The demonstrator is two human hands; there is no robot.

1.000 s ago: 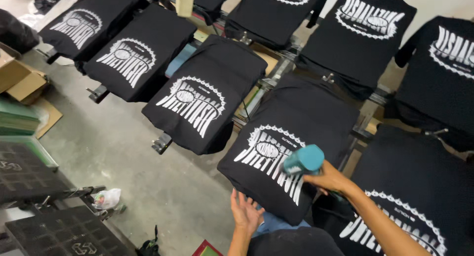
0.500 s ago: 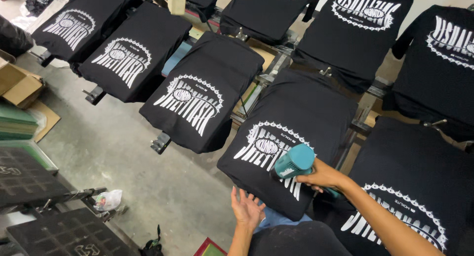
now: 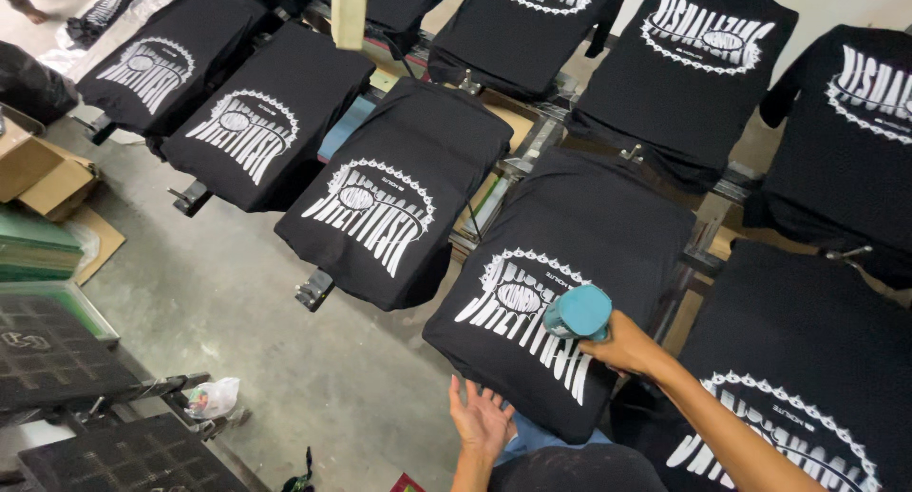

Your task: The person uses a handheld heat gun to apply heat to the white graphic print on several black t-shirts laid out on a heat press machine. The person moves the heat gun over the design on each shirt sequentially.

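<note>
My right hand (image 3: 629, 345) grips a teal heat gun (image 3: 576, 313) and holds it over the white print on a black t-shirt (image 3: 570, 264) stretched on a press pallet in front of me. My left hand (image 3: 482, 420) is open, palm up with fingers apart, just below that shirt's lower edge. It holds nothing. A second black printed shirt (image 3: 803, 387) lies on the pallet to the right, under my right forearm.
More black shirts with white prints sit on pallets in a row: one to the left (image 3: 394, 202), two farther left (image 3: 261, 131), several at the back (image 3: 689, 60). Cardboard boxes (image 3: 38, 174) and dark screens (image 3: 57, 359) stand on the grey concrete floor (image 3: 256, 331) at left.
The view has shifted slightly. My right hand keeps the heat gun over the print, moved a little down and left. My left hand stays open by the shirt's edge.
</note>
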